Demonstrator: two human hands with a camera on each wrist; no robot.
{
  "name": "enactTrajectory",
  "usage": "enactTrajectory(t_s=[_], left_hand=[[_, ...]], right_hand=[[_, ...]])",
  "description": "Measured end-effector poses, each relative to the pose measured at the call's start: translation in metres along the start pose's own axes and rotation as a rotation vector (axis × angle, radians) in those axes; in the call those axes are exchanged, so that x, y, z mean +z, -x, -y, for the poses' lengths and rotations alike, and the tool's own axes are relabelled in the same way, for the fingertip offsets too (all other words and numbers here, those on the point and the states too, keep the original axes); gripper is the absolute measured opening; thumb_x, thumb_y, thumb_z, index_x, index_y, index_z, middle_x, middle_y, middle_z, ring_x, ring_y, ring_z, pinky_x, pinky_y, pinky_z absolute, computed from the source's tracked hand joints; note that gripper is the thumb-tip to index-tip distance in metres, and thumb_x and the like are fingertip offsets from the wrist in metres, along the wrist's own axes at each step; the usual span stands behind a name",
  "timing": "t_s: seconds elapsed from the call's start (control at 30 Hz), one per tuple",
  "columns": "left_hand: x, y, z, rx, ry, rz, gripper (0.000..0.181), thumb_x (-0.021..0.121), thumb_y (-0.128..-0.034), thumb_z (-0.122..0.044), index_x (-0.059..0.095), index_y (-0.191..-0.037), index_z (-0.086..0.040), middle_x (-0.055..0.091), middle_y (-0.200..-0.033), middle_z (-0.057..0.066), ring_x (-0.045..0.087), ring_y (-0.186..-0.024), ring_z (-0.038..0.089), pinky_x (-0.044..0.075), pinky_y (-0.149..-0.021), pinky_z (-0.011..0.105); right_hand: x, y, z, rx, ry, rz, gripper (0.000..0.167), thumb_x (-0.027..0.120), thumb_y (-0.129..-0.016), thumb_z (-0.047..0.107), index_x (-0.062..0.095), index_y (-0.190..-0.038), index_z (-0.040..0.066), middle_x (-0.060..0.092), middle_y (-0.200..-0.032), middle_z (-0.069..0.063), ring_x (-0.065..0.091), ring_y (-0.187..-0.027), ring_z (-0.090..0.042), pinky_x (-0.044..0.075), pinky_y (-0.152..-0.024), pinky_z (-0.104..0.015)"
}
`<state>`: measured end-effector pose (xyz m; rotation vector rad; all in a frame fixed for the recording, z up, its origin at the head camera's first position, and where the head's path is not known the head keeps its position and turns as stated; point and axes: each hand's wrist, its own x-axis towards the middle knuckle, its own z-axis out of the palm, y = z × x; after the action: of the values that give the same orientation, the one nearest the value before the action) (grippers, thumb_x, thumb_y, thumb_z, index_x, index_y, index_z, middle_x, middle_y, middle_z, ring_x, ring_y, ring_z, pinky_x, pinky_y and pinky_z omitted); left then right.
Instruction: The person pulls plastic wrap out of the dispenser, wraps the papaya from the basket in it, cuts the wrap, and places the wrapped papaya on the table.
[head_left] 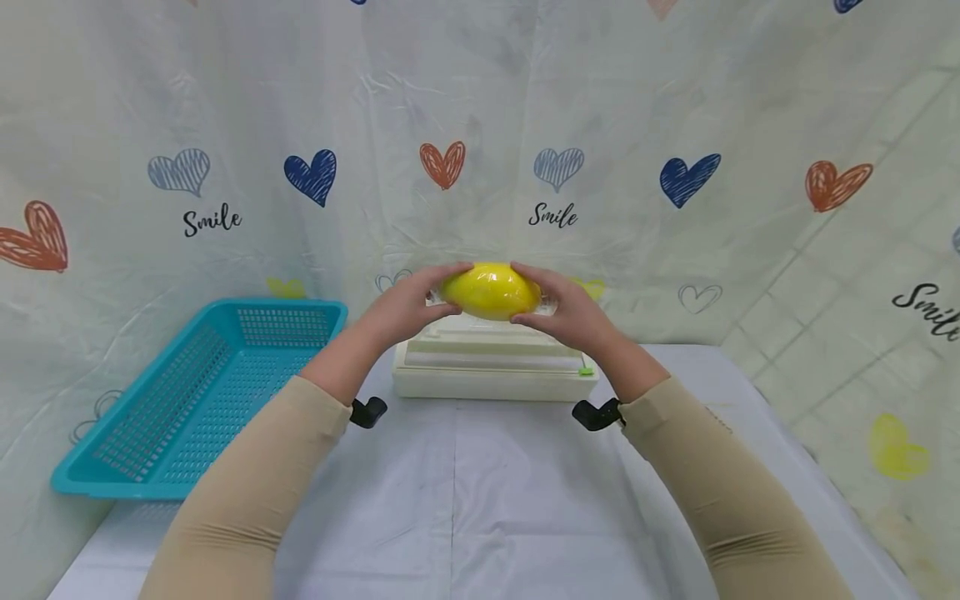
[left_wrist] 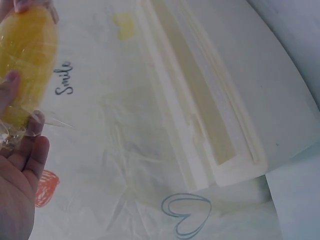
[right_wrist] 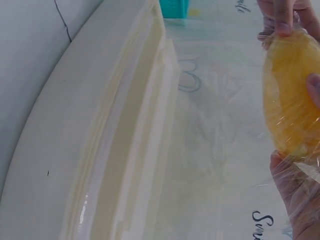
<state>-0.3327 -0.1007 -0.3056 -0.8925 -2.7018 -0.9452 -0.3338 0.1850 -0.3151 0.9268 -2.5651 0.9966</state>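
A glossy yellow oval fruit [head_left: 491,292], its exact kind unclear, is held up in front of me, above the back of the table. Clear cling film wraps it, crinkled and loose at the ends in both wrist views. My left hand [head_left: 408,302] grips its left end between thumb and fingers. Gripping the right end the same way is my right hand [head_left: 570,310]. Below and behind the fruit stands a long white cling film dispenser [head_left: 495,383] with a small green slider [head_left: 586,372] at its right; the hands and fruit partly cover its back.
At the left of the table lies a turquoise perforated plastic basket [head_left: 202,400]. A white cloth [head_left: 457,500] with a centre crease covers the table. Behind hangs a pale sheet [head_left: 495,92] printed with hearts and "Smile". Each wrist carries a small black camera mount [head_left: 369,412].
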Motion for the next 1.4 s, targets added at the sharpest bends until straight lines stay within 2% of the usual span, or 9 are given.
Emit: enactTrajectory(t_s=[0.3,0.47,0.6,0.77,0.93,1.1,1.4], left_hand=[[-0.006,0.006,-0.008,0.01,-0.004,0.019,0.065,0.072,-0.0913,-0.028,0.043,-0.149,-0.036,0.046,-0.15,-0.007,0.047,-0.131,0.021,0.049,-0.1,0.042],[-0.004,0.017,-0.011,-0.05,0.002,0.087,0.065,0.072,-0.0896,-0.038,0.043,-0.148,-0.043,0.048,-0.148,-0.007,0.053,-0.117,0.023,0.052,-0.092,0.041],[0.002,0.028,-0.013,-0.085,-0.022,0.133,0.067,0.07,-0.0879,-0.047,0.04,-0.148,-0.047,0.05,-0.147,-0.006,0.058,-0.106,0.024,0.055,-0.086,0.04],[0.015,0.043,-0.015,-0.107,-0.042,0.167,0.066,0.07,-0.0876,-0.049,0.041,-0.147,-0.047,0.052,-0.145,-0.005,0.059,-0.106,0.023,0.055,-0.086,0.041],[0.031,0.06,-0.013,-0.129,-0.022,0.199,0.066,0.071,-0.0879,-0.047,0.042,-0.147,-0.045,0.051,-0.146,-0.005,0.058,-0.116,0.024,0.053,-0.093,0.046],[0.05,0.075,-0.009,-0.141,-0.025,0.189,0.066,0.075,-0.087,-0.044,0.044,-0.146,-0.041,0.052,-0.144,-0.007,0.055,-0.122,0.022,0.05,-0.098,0.047],[0.09,0.096,0.004,-0.085,-0.081,0.208,0.068,0.077,-0.0874,-0.033,0.045,-0.147,-0.03,0.054,-0.143,-0.006,0.052,-0.128,0.019,0.044,-0.106,0.042]], right_hand=[[-0.007,0.006,0.009,0.025,0.011,0.033,0.078,0.08,-0.084,0.039,0.042,-0.151,0.027,0.047,-0.15,0.003,0.049,-0.13,-0.022,0.044,-0.105,-0.047],[-0.007,0.018,0.012,0.057,0.018,0.088,0.08,0.078,-0.083,0.044,0.042,-0.152,0.025,0.047,-0.149,0.002,0.048,-0.131,-0.024,0.043,-0.106,-0.049],[-0.003,0.03,0.012,0.071,0.013,0.128,0.08,0.077,-0.084,0.047,0.042,-0.152,0.025,0.046,-0.151,0.001,0.047,-0.133,-0.026,0.042,-0.106,-0.051],[0.006,0.047,0.012,0.105,0.011,0.168,0.079,0.075,-0.082,0.053,0.043,-0.151,0.029,0.048,-0.149,0.0,0.053,-0.124,-0.028,0.046,-0.101,-0.053],[0.018,0.065,0.01,0.111,0.01,0.202,0.079,0.076,-0.08,0.055,0.045,-0.149,0.031,0.05,-0.147,0.001,0.051,-0.128,-0.027,0.045,-0.102,-0.053],[0.029,0.078,0.008,0.086,0.013,0.227,0.078,0.079,-0.08,0.05,0.047,-0.148,0.029,0.051,-0.146,0.002,0.051,-0.129,-0.026,0.045,-0.103,-0.052],[0.057,0.1,0.0,0.063,0.123,0.306,0.078,0.083,-0.079,0.042,0.046,-0.147,0.026,0.055,-0.14,0.003,0.056,-0.12,-0.021,0.05,-0.097,-0.045]])
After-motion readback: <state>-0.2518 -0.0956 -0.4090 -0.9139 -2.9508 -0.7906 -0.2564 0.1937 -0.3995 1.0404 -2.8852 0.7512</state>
